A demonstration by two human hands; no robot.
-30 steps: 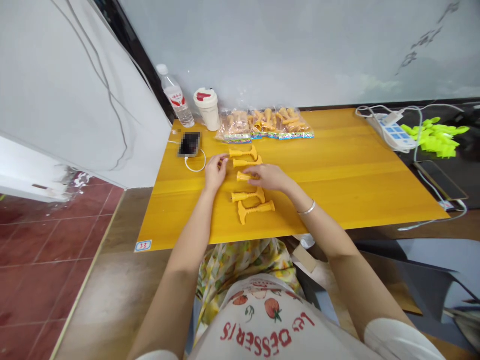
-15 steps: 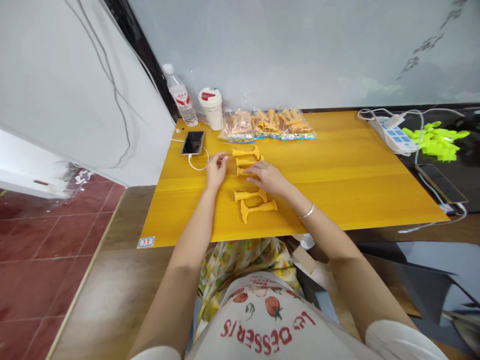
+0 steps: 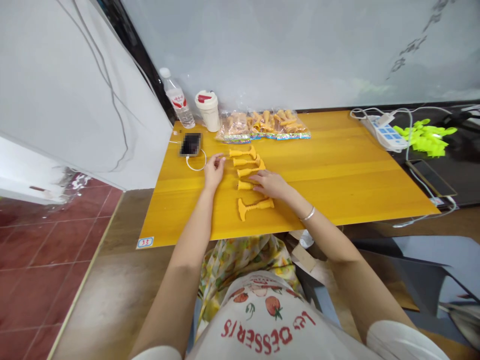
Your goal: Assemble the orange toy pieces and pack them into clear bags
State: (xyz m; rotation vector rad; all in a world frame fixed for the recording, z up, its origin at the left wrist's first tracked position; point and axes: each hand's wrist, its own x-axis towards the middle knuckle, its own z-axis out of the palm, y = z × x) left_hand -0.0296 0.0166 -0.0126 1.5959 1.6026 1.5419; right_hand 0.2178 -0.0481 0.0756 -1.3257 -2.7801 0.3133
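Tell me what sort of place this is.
Probably an office or workroom: a wooden-topped table with a "33" label stands before what looks like a whiteboard with handwriting, and a power strip sits at one end.

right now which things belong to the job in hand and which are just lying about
In use:
- yellow hammer-shaped pieces
- right hand, at one piece
- left hand, beside them

Apparently just lying about:
- bagged orange pieces
- water bottle
- lidded cup
- phone near the cup
- power strip
- bright green pile
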